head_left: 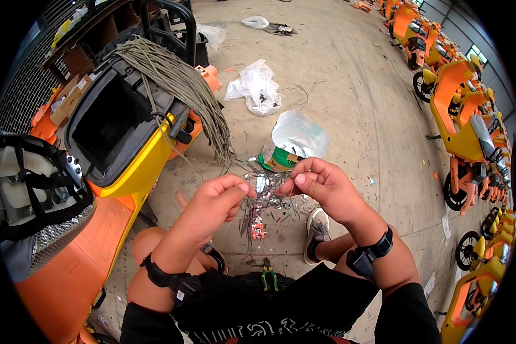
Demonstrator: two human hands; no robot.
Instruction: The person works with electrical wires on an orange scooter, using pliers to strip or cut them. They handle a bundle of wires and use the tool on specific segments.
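Note:
My right hand (321, 184) pinches a thin red wire (291, 188) between thumb and forefinger, and a short length of it hangs down. Across from it, my left hand (218, 199) is closed, thumb against forefinger; whatever it holds is too small to make out. The two hands face each other a short gap apart, over a heap of dark wire scraps (269, 212) on the floor. Pliers (268, 276) with green and yellow handles lie in front of my black shorts, between my knees.
A yellow and orange scooter (120, 198) stands close on my left, a thick bundle of grey-brown cables (172, 74) draped over it. Beyond the scraps sits a white and green sack (298, 137), with a clear plastic bag (257, 86) behind. Rows of orange and yellow scooters (461, 114) line the right.

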